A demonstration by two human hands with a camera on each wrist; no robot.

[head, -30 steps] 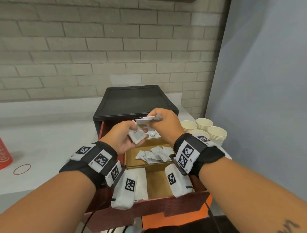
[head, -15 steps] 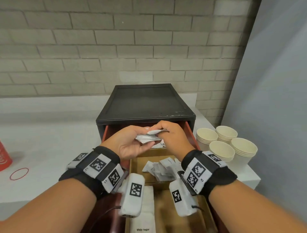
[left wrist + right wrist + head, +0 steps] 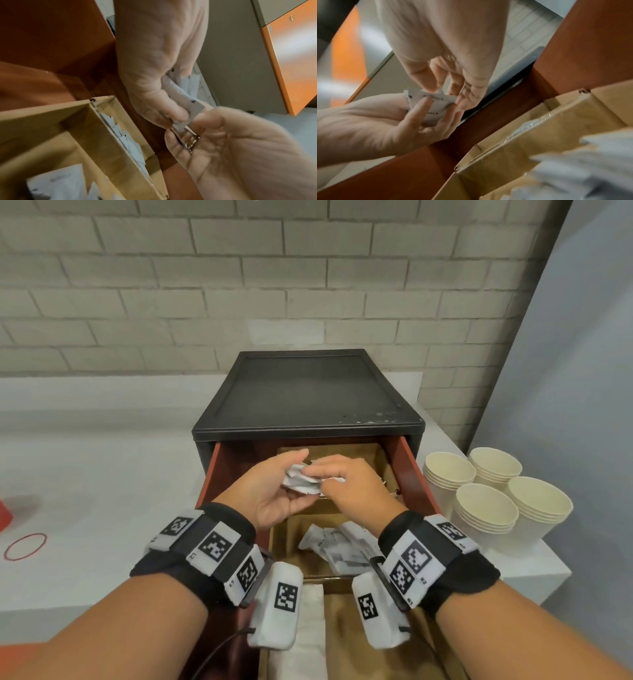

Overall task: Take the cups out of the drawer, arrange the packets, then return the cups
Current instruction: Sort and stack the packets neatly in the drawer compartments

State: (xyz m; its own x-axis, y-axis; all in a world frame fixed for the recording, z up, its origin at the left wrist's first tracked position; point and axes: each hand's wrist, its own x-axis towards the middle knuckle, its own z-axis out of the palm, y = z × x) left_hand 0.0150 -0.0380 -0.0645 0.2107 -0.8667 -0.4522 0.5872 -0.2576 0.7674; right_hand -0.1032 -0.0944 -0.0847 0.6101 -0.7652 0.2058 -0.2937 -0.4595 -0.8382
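Note:
Both hands meet over the open drawer (image 3: 416, 474), working one small bunch of white packets (image 3: 301, 482). My left hand (image 3: 284, 477) lies palm up and cradles the bunch with curled fingers and thumb. From above, my right hand (image 3: 329, 477) pinches the same packets (image 3: 433, 108). In the left wrist view the right hand grips the packets (image 3: 181, 102) just above my left palm (image 3: 223, 142). More loose packets (image 3: 342, 546) lie in the middle cardboard compartment. Several stacks of paper cups (image 3: 486, 508) stand on the counter right of the drawer.
The drawer slides out of a black cabinet (image 3: 308, 392) against a brick wall. Cardboard dividers (image 3: 106, 135) split the drawer, and long white sachets (image 3: 308, 628) fill the nearest part. A red ring (image 3: 25, 546) lies on the white counter at left. A grey wall stands right.
A second ago each hand held its own packet a little apart. Now the hands are together on one bunch, farther back over the drawer, and my view has moved closer.

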